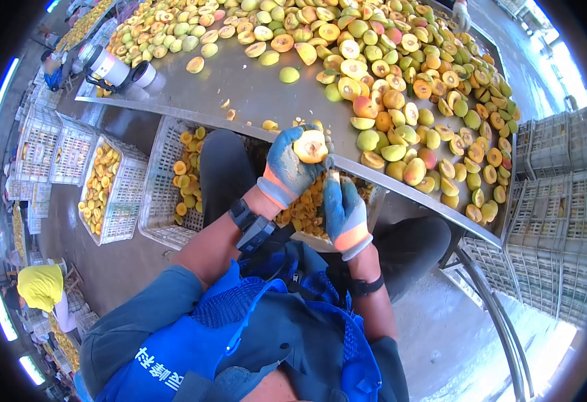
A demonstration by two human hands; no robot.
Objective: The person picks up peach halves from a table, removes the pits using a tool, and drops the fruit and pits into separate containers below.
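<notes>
Below the halved fruit (311, 146), a blue vest (196, 343) shows "峰科".

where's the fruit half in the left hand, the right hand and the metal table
Fruit half (311, 146): head view, middle of its cut face.
Right hand (345, 216): head view, middle of the glove.
Metal table (236, 88): head view, bare part of its top.

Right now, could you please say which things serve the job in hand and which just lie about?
Seemingly part of the job:
stone-fruit half in left hand
slim tool, partly hidden, in right hand
stone fruit pile on metal table

Apparently just lying about:
white flask
white cup
</notes>
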